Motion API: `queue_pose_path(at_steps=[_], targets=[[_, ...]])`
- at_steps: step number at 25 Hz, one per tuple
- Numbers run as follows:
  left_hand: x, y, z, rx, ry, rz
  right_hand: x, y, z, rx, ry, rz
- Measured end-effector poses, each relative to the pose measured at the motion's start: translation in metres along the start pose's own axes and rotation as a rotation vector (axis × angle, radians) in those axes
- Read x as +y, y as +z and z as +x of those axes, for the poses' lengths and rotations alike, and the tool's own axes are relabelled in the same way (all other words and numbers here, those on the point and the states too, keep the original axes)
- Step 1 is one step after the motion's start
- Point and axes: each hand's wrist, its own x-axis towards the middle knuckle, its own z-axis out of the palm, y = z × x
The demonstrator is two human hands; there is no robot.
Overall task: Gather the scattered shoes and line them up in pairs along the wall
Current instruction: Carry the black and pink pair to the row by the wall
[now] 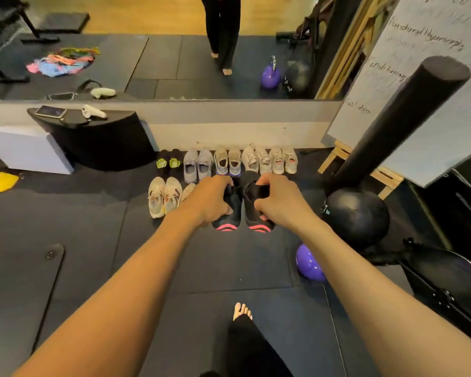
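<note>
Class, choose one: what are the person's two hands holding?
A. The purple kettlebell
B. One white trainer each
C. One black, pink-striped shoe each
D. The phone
C: the left hand and right hand each grip one of the black pink-striped shoes, held side by side.

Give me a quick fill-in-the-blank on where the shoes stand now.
1. The left hand grips one black shoe, the right hand its mate; both heels bear ___ stripes.
2. The row against the wall holds ___ pairs.
3. The cream pair in the second row sits to the ___ of the left hand.

Missing words: pink; five; left.
</note>
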Motion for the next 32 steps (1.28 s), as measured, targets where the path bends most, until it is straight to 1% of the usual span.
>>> queue_pose_path(at_steps=[4,9,13,17,23,26,28,30,32], targets=[[-0.043,0.016,0.098,0.047,-0.053,-0.043,0.016,0.016,0.109,-0.045,0.029,-0.061],[-0.111,0.08,0.208,0.01,-0.131,-0.056,0.063,0.069,0.232,-0.067,0.137,-0.097],[-0.202,0.171,0.297,-0.018,-0.198,-0.063,0.138,0.15,0.341,-0.072,0.198,-0.123],[-0.282,0.269,0.376,-0.019,-0.221,-0.095,0.22,0.237,0.436,-0.051,0.205,-0.166],[-0.393,0.424,0.469,0.059,-0.236,-0.073,0.346,0.365,0.547,-0.012,0.156,-0.235],[-0.433,0.484,0.496,0.113,-0.214,-0.019,0.389,0.414,0.583,0.046,0.129,-0.256],[-0.456,0.515,0.513,0.041,-0.169,0.09,0.412,0.447,0.6,0.043,0.091,-0.264],[-0.472,0.527,0.529,-0.076,-0.139,0.184,0.425,0.475,0.609,-0.072,0.074,-0.303],[-0.476,0.528,0.541,-0.143,-0.112,0.196,0.433,0.49,0.615,-0.204,0.055,-0.354]])
